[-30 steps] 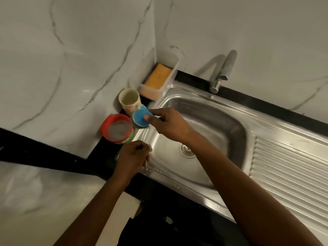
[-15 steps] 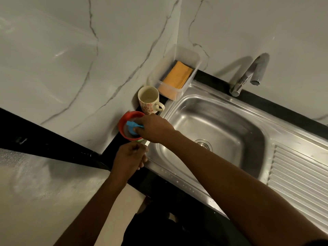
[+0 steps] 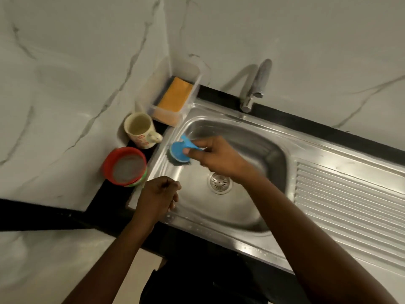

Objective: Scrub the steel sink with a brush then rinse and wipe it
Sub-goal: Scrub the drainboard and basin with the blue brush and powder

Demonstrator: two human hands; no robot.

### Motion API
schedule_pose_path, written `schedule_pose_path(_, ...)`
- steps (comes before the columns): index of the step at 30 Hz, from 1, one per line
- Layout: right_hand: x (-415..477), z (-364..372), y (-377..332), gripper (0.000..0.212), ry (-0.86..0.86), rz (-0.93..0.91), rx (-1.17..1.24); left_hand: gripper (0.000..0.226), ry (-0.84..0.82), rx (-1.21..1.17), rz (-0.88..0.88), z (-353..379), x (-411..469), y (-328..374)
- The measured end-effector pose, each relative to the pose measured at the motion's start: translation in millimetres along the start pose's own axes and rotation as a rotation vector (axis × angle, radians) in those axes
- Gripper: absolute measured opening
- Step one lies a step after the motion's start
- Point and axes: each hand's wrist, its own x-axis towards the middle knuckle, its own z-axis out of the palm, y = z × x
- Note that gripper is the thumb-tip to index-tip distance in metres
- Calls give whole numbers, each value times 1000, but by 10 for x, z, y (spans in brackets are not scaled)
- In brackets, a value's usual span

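Containers stand on the dark counter along the sink's left edge. At the back-left corner, a clear plastic tray (image 3: pixel 195 73) holds an orange sponge (image 3: pixel 174 95) lying flat. Just in front of it is a cream mug (image 3: pixel 140 133), upright, handle towards the basin. Nearer the front, a red tub (image 3: pixel 107 163) holds a greyish paste and sits on something with a green rim.

The steel sink (image 3: pixel 252 240) is shiny, with water drops on its front rim, a round drain (image 3: pixel 219 182) in the basin floor and a ribbed draining board (image 3: pixel 350 198) to the right. The right hand (image 3: pixel 219 159) pinches the handle of a round blue brush (image 3: pixel 178 150), dark bristles against the basin's left wall. The left hand (image 3: pixel 158 196) rests at the front-left corner, fingers curled in; whether they hold anything I cannot tell.

The mug's red pattern is too blurred to read.
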Motion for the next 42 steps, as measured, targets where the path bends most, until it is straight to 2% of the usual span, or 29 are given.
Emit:
schedule_pose_path(4,-431,-697,564,25,211,157,89,20,-117,48,63,469,96,181)
schedule_pose_path(11,-867,-1550,1415,37,611,336,110,24,-307,182,146,1273,200,467)
schedule_pose_path(15,-961,-1893,1825,52,791,497,-41,24,-335,241,191,1503,220,550)
schedule_pose_path(18,-946,-1992,2021,48,890,629,-86,23,-335,271,191,1554,236,556)
schedule_pose_path(20,-770,-1938,2065,42,949,636,-32,23,-329,284,184,1566,260,542)
schedule_pose_path(22,-482,-1770,1990,34,915,547,6,22,-312,306,171,1574,285,519)
schedule_pose_path(24,-188,-1524,1900,32,808,450,1,22,-311,320,154,1600,307,508)
schedule_pose_path(26,-38,-1294,1832,39,696,400,-110,22,-320,315,141,1640,319,513)
schedule_pose_path(28,-101,-1246,1880,46,659,396,-212,22,-322,321,147,1663,322,530)
schedule_pose_path(30,-355,-1452,2007,42,717,427,-171,22,-325,316,165,1680,334,542)
schedule_pose_path(32,-707,-1853,2212,33,845,535,-107,22,-330,312,165,1699,340,530)
schedule_pose_path(34,-1020,-2283,2424,37,972,672,-91,23,-342,320,157,1733,329,512)
schedule_pose_path(37,-1148,-2502,2524,43,1028,794,-118,23,-354,314,147,1798,304,505)
schedule_pose_path(40,-876,-2180,2359,32,956,667,-56,22,-376,331,159,1905,256,530)
schedule_pose_path(42,-640,-1893,2210,30,834,540,-50,22,-396,344,169,1983,222,567)
